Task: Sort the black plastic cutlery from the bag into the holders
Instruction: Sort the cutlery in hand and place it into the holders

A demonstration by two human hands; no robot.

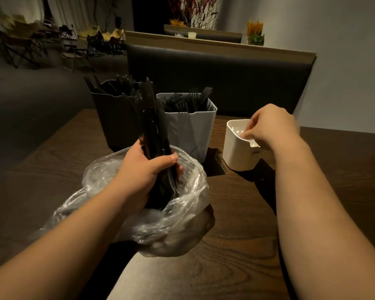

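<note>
My left hand (146, 169) grips a bundle of black plastic knives (151, 118), upright, their lower ends inside the clear plastic bag (182, 215) on the wooden table (247, 245). Behind the bundle stand a black holder (113, 118) with black cutlery in it and a light grey holder (189, 131) full of black forks. To the right is a small white holder (236, 152), which looks empty. My right hand (268, 126) hovers at its rim, fingertips curled over the opening and touching the edge; I see nothing in the fingers.
A dark padded bench back (225, 79) runs behind the table. Folding chairs (30, 44) stand far left, plants (255, 33) on the ledge behind. The table's near edge curves around my lap (160, 278).
</note>
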